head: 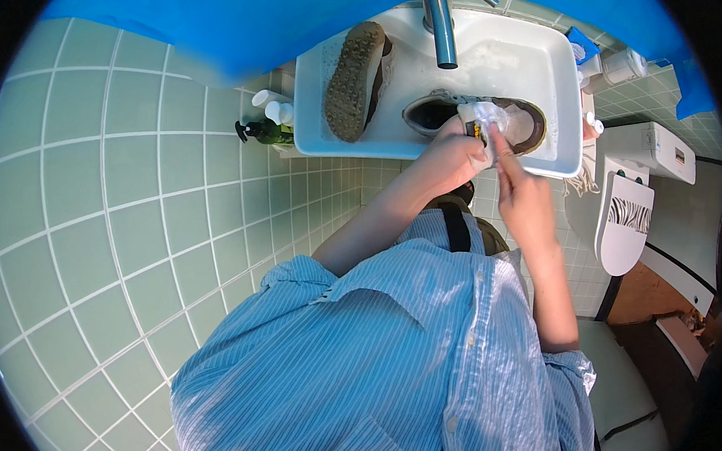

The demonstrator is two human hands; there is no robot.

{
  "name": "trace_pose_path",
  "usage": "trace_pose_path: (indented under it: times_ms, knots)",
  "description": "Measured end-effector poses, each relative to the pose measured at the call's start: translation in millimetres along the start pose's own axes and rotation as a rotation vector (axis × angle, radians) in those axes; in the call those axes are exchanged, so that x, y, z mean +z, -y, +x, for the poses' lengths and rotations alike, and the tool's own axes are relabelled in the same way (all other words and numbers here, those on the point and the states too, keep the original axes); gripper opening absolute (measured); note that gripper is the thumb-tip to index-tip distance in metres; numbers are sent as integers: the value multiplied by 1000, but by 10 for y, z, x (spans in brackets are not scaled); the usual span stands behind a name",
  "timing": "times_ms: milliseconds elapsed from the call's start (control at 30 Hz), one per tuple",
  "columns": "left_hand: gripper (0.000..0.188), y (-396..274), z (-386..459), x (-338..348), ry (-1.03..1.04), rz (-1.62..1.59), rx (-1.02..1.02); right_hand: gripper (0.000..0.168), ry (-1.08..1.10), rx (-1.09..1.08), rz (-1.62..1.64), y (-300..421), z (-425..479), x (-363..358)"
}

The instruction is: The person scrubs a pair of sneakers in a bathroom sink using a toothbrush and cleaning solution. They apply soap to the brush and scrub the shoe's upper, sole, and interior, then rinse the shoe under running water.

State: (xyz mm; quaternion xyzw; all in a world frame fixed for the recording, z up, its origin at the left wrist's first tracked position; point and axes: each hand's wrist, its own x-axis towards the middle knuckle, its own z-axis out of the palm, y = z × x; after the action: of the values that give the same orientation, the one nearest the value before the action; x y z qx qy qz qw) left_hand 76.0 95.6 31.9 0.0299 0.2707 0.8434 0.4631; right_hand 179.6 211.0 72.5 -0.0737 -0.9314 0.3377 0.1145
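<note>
My left hand grips a crumpled, whitish piece that looks like wet fabric, with a black-and-yellow patch beside the fingers. Against the same piece lies the extended index finger of my right hand; its other fingers are curled, and whether they pinch anything is unclear. Behind both hands, a brown and grey shoe lies in the white sink, its dark opening to the left. The fabric partly covers this shoe. A second shoe rests on its side at the sink's left, its studded brown sole showing.
A metal faucet overhangs the sink, where suds show. Blue sheeting hangs behind. At left stand a green pump bottle and white-capped containers. A toilet is at right, near a white cord bundle.
</note>
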Motion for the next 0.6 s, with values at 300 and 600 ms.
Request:
trace_pose_path:
  times_ms: [300,600]
  knots:
    - [64,9,-57,-10,-14,32,-12,52,47,162,57,122,-28,-40]
    - [66,39,-62,22,34,3,45,56,-61,73,-20,-113,-37,2]
